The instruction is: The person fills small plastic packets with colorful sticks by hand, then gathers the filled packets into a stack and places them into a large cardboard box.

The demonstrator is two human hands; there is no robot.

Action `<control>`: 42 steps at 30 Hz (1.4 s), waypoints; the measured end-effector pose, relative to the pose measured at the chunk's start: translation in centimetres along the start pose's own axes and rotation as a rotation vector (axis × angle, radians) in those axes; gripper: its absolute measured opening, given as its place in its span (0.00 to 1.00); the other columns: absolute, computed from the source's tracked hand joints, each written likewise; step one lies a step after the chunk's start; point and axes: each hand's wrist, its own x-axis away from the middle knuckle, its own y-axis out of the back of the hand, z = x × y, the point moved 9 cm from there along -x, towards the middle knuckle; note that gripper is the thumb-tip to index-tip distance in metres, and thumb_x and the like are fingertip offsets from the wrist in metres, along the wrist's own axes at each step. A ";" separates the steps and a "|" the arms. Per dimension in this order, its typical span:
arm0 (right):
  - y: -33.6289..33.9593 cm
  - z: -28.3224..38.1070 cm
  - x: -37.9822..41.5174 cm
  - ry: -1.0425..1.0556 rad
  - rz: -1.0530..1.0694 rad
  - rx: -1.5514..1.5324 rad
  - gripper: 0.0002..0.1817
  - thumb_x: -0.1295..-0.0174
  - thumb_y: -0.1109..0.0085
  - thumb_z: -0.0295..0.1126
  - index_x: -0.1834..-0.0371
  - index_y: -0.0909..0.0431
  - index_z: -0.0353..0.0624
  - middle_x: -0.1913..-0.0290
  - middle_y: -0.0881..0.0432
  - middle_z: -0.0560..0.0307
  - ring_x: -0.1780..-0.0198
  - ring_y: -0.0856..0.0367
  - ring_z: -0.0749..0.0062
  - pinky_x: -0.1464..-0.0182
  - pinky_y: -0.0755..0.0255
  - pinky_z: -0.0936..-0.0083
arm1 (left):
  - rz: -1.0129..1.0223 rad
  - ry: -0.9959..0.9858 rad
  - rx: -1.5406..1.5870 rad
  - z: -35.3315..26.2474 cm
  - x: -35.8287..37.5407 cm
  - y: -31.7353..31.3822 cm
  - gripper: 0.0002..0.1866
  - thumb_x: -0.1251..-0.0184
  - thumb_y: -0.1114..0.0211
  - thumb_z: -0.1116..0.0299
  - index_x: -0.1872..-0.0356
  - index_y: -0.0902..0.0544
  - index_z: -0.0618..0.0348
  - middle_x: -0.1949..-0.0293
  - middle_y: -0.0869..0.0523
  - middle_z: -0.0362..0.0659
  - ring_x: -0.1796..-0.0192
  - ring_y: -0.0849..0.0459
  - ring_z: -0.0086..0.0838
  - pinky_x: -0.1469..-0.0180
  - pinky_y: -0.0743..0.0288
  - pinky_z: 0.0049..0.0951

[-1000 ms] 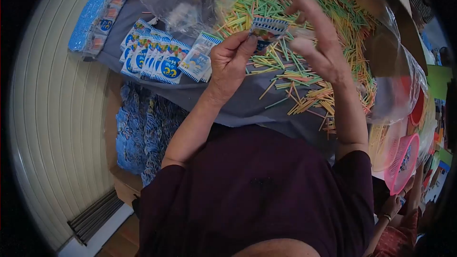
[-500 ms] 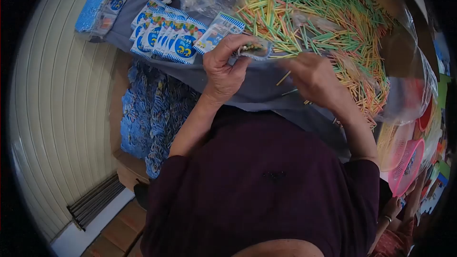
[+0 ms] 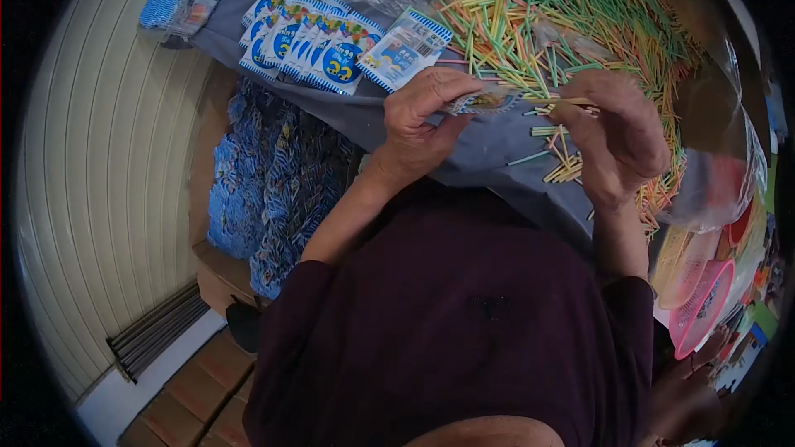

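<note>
Beside the stick pile (image 3: 580,25) | small packet (image 3: 484,101) is pinched by left hand (image 3: 418,120) | few sticks (image 3: 567,103) are now held by right hand (image 3: 617,136), brought to the packet's mouth since a second ago | filling looks begun

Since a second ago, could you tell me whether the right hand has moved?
Yes. The right hand has come down off the stick pile to its near edge, level with the left hand holding the packet.

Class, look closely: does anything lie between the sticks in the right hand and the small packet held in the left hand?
Nothing visible: the sticks reach straight toward the packet.
</note>
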 end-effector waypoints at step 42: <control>-6.9 -5.3 1.7 -0.342 0.290 -0.025 0.11 0.40 0.37 0.20 0.54 0.17 0.37 0.57 0.16 0.48 0.60 0.16 0.65 0.61 0.23 0.73 | -0.302 0.303 -0.298 2.0 -1.2 12.5 0.08 0.42 0.29 0.76 0.62 0.14 0.67 0.68 0.12 0.49 0.68 0.13 0.34 0.64 0.23 0.27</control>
